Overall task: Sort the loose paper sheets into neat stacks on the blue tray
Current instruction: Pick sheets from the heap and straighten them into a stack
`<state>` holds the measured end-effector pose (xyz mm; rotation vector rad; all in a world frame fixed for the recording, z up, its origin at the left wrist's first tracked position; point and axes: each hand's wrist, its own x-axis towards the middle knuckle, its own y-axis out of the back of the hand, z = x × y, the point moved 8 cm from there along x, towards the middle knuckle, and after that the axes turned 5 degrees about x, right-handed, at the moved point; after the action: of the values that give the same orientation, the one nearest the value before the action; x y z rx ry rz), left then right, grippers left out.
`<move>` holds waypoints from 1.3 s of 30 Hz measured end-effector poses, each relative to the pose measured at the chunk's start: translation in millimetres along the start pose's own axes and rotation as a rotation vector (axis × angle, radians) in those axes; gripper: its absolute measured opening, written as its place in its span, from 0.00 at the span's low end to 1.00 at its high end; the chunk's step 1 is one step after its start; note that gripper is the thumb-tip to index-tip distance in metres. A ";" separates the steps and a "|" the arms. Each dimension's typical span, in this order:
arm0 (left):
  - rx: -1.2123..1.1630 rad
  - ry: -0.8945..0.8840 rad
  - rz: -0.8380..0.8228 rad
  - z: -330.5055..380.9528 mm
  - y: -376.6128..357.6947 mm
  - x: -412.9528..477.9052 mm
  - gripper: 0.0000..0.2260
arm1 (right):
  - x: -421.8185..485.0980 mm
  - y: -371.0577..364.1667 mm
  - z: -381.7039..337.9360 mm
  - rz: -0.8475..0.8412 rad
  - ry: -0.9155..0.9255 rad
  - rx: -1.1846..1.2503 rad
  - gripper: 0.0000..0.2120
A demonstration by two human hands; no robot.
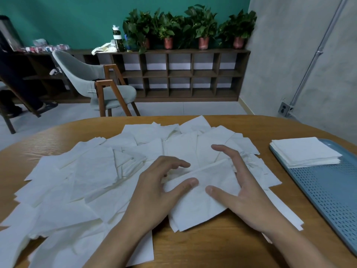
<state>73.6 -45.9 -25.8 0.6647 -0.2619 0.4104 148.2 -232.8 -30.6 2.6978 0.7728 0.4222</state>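
Likely the small bundle [201, 202] could fan apart when lifted, since it lies on the heap of loose sheets [87, 171] mid-counter [212, 248], well apart from the neat stack [305, 151] on the blue tray [328, 190]. The left hand [154, 188] curls its fingers round the bundle's far-left corner, thumb on top. The right hand [241, 186] lies open, fingers fairly straight along the right edge, thumb pressing down.

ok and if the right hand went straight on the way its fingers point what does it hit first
Probably the loose sheets at the far middle of the pile: the right hand points away and slightly left over them. Height is unclear.
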 end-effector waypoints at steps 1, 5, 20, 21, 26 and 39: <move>-0.103 0.063 -0.025 -4.1 -1.3 0.9 0.09 | 0.5 3.6 1.3 0.010 -0.013 0.014 0.38; -0.183 0.111 -0.028 -10.1 -4.5 0.1 0.06 | 0.0 3.9 -2.0 -0.106 -0.010 0.033 0.25; 0.317 -0.137 -0.074 -15.0 -28.4 -2.3 0.21 | 1.2 57.3 17.1 0.432 0.058 0.030 0.16; 0.326 -0.143 -0.054 -14.8 -28.3 -1.7 0.17 | 1.2 58.0 18.0 0.439 0.057 0.026 0.16; 0.279 -0.142 0.085 -13.5 -19.4 -0.9 0.06 | 0.1 57.7 20.1 0.468 0.049 0.001 0.16; -0.044 -0.045 0.138 -2.5 -1.5 -5.7 0.10 | -1.7 52.7 15.1 0.460 0.044 -0.038 0.15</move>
<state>69.5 -47.0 -30.5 0.6157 -0.3601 0.5205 176.6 -279.5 -25.6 2.8249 0.1407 0.5912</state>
